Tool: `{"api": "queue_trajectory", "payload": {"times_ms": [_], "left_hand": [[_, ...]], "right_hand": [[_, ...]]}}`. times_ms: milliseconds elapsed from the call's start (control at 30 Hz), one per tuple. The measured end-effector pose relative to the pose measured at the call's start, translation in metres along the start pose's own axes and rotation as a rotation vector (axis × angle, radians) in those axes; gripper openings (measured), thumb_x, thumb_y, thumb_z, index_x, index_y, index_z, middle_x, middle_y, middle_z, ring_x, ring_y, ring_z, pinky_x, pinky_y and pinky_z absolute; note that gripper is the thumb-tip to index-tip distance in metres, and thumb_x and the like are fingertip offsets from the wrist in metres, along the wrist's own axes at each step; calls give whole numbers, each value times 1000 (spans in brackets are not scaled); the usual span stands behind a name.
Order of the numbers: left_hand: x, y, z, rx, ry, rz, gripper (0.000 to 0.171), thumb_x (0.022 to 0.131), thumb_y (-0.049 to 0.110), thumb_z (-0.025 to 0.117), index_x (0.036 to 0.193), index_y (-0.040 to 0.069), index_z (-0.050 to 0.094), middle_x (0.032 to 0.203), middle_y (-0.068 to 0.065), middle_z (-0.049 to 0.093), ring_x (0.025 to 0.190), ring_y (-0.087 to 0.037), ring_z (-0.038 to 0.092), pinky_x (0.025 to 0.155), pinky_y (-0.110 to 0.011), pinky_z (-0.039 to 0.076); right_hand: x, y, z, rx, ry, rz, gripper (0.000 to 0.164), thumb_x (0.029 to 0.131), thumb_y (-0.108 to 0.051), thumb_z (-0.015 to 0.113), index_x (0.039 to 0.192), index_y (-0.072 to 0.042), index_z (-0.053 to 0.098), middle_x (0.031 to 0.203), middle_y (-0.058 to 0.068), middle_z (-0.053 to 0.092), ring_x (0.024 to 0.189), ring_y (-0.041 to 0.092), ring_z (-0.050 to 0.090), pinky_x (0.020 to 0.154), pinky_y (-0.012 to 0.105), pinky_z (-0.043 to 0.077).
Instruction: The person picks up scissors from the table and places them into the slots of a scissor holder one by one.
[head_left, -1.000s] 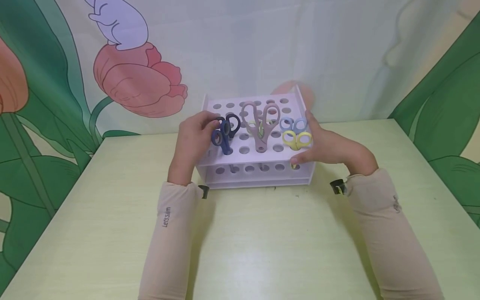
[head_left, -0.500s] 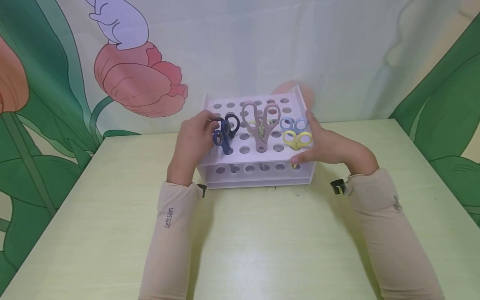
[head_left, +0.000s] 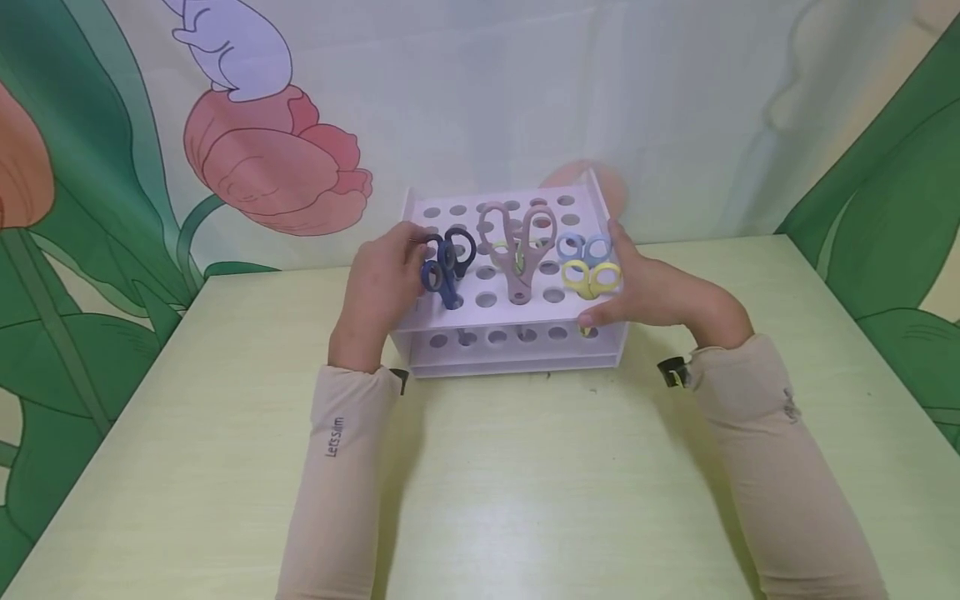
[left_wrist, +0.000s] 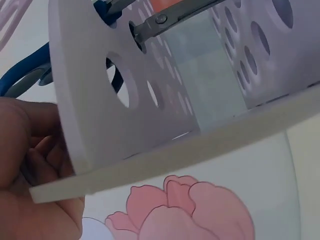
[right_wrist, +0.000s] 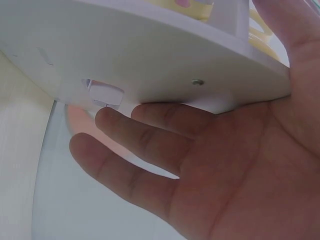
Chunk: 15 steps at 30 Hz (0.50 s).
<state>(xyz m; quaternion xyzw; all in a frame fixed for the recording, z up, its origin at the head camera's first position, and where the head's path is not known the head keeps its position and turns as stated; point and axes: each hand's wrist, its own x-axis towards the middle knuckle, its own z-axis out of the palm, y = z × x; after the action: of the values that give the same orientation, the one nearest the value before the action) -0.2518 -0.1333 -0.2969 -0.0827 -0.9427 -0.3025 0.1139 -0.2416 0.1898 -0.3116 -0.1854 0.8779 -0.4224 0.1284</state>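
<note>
A white rack [head_left: 510, 315] with rows of round holes stands on the table, several scissors upright in it. At its left end, my left hand [head_left: 382, 283] pinches the handle of the black scissors [head_left: 467, 250], just behind the navy blue scissors [head_left: 448, 292]; the fingers partly hide that handle. Under the rack's top plate, a scissor blade [left_wrist: 172, 21] pokes through a hole. My right hand [head_left: 656, 292] holds the rack's right end, thumb over the front edge and fingers along the outer side panel [right_wrist: 160, 60]. Nearest to it are the yellow scissors [head_left: 588, 283] and light blue scissors [head_left: 583, 248].
Large mauve scissors [head_left: 519, 262] stand mid-rack, with smaller green scissors [head_left: 518, 257] behind them. A pale wooden table [head_left: 510, 492] carries the rack. Directly behind rises a printed curtain [head_left: 465, 100] with flowers and leaves.
The rack and the right hand stay in place. My left thumb tip has slipped down out of sight beside the navy scissors' handle. The head view has shifted slightly.
</note>
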Motion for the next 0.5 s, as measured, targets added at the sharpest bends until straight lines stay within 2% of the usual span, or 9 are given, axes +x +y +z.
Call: {"api": "queue_trajectory", "payload": {"times_ms": [67, 133, 200, 300, 400, 500], "left_hand": [[0, 0, -2, -35, 4, -21, 34, 106, 15, 51, 139, 10, 59, 130, -9, 66, 111, -25, 64, 92, -39, 51], [-1, 0, -5, -103, 25, -45, 38, 106, 14, 49, 143, 11, 57, 139, -8, 61, 110, -24, 66, 94, -39, 52], [-4, 1, -9, -165, 57, -64, 37, 106, 16, 48, 142, 12, 58, 139, -6, 61, 103, -22, 69, 92, -39, 53], [-9, 4, -16, -209, 91, -50, 32, 106, 18, 50, 133, 10, 63, 123, -7, 69, 82, -20, 69, 81, -38, 54], [-13, 11, -22, -129, 35, -17, 27, 105, 25, 56, 125, 11, 68, 108, -5, 71, 89, -20, 65, 84, -39, 51], [-15, 14, -24, -14, -80, 14, 30, 102, 32, 63, 122, 11, 69, 104, -4, 70, 94, -21, 60, 86, -40, 49]], "right_hand": [[0, 0, 0, -6, -1, 11, 134, 77, -16, 90, 157, -6, -17, 129, 20, 51, 114, 32, 50, 105, 48, 33], [0, 0, 1, -10, -1, 20, 135, 78, -17, 90, 157, -7, -19, 130, 20, 50, 114, 32, 49, 106, 48, 32], [-1, 0, 1, -10, 1, 30, 135, 78, -18, 90, 157, -8, -19, 129, 20, 50, 114, 32, 49, 106, 48, 32], [0, 0, 1, 0, 1, 30, 134, 78, -18, 90, 157, -9, -17, 128, 19, 51, 113, 31, 50, 105, 47, 33], [0, -1, 1, -1, 2, 29, 133, 78, -18, 90, 157, -10, -16, 128, 18, 51, 113, 31, 50, 104, 47, 33], [0, -2, 1, -9, 4, 27, 132, 77, -17, 90, 157, -9, -15, 128, 19, 51, 113, 32, 50, 105, 47, 33]]}}
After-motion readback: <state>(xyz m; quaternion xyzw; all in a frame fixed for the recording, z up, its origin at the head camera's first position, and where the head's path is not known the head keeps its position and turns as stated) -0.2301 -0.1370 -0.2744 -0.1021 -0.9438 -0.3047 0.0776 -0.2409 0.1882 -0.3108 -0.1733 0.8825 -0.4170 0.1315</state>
